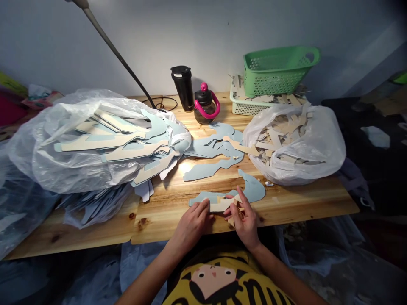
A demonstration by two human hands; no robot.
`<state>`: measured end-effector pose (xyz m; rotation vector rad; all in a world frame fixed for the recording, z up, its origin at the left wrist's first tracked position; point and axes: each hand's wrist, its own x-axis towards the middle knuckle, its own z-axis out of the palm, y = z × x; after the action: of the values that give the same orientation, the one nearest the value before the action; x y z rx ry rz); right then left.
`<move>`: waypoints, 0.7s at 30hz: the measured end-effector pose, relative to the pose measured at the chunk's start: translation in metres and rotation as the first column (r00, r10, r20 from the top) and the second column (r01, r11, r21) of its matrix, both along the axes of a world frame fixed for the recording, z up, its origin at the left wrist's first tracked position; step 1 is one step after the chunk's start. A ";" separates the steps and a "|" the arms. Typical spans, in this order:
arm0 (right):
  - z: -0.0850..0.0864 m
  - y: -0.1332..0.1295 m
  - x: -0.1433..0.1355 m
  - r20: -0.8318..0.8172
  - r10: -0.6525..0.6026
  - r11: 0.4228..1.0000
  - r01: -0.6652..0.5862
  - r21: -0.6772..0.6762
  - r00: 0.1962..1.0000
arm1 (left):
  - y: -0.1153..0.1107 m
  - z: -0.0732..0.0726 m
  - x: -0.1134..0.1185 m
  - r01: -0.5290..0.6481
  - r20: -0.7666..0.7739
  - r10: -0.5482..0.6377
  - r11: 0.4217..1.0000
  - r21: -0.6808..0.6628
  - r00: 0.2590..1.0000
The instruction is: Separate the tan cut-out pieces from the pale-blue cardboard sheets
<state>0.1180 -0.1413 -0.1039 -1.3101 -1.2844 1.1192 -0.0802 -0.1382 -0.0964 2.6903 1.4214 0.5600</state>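
Blue cut-out (pixel 256 190) with cream strip (pixel 219 206) lies near the table (pixel 292 203) front edge. Left hand (pixel 194 218) pinches its near side; right hand (pixel 245 219) grasps small tan scrap (pixel 232 222). Yellow shirt (pixel 178 298): black lettering (pixel 252 294), cropped, unreadable. Tumbler (pixel 183 89): mark too small.

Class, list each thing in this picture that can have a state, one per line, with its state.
Left hand: fingers on the blue-and-cream cutout
Right hand: fingers curled at a tan scrap
Blue-and-cream cutout: under the fingers
Left plastic bag: open, holding cutouts
Right plastic bag: open, holding tan scraps
Black tumbler: upright, lid on
Pink-handled bottle: upright, lid on
Green basket: stacked on the pale basket
Pale basket: holding scraps
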 end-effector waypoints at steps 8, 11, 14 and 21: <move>0.008 0.018 0.014 -0.342 0.174 0.951 -0.248 -0.186 0.924 | 0.017 -0.007 0.009 0.054 0.168 -0.036 0.993 -0.105 0.985; 0.008 0.029 0.017 -0.322 0.316 0.900 -0.389 -0.197 0.893 | 0.018 -0.007 0.010 0.039 0.205 -0.011 0.990 -0.132 0.979; 0.010 0.041 0.019 -0.129 0.366 0.921 -0.379 -0.087 0.922 | 0.017 -0.007 0.011 0.025 0.193 -0.002 0.993 -0.118 0.981; 0.012 0.059 0.015 0.230 0.545 0.832 -0.554 -0.030 0.806 | 0.013 -0.008 0.013 0.027 0.248 -0.006 0.996 -0.081 0.969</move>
<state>0.1327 -0.0819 -0.0919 -1.0808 -1.9349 1.3499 -0.0676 -0.1249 -0.1040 2.4617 1.3233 0.7845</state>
